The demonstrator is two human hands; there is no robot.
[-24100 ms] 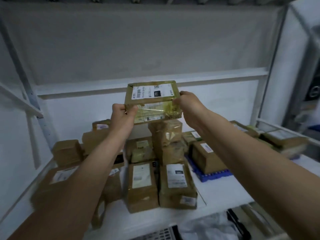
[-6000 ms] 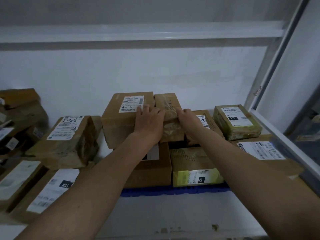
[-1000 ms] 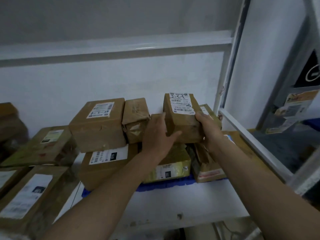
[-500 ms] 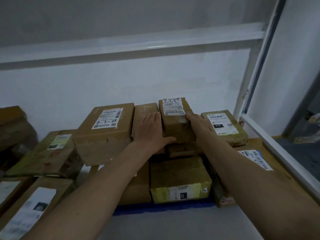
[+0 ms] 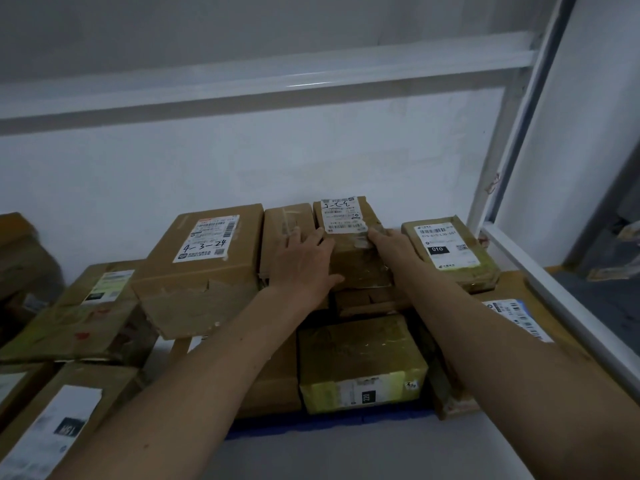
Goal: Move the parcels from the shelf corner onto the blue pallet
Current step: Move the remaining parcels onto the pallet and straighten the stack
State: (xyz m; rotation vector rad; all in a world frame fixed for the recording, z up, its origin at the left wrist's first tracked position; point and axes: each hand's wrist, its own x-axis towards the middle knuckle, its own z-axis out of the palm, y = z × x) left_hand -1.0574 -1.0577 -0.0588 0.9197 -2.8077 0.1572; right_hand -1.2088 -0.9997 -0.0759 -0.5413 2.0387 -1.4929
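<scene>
A small brown parcel (image 5: 358, 268) with a white label lies on top of the stack on the blue pallet (image 5: 329, 420). My left hand (image 5: 304, 263) holds its left side, fingers across the top and thumb along the front face. My right hand (image 5: 389, 245) holds its right side, fingers over the top edge. Beside it on the stack sit a taped brown parcel (image 5: 284, 230), a big box marked 4-3-24 (image 5: 204, 271) and a green-taped parcel marked 010 (image 5: 450, 252). Below, a yellow-taped parcel marked 220 (image 5: 360, 358) sits at the pallet's front.
More brown parcels (image 5: 86, 313) lie at the left on the white shelf, one with a large label (image 5: 52, 431) at the near left. A white upright post (image 5: 509, 150) and a side rail (image 5: 554, 296) close the shelf on the right. The wall is right behind the stack.
The small labelled parcel, carried in the air a second ago, has come down onto the stack top between the taped parcel and the 010 parcel. Both hands stay on it.
</scene>
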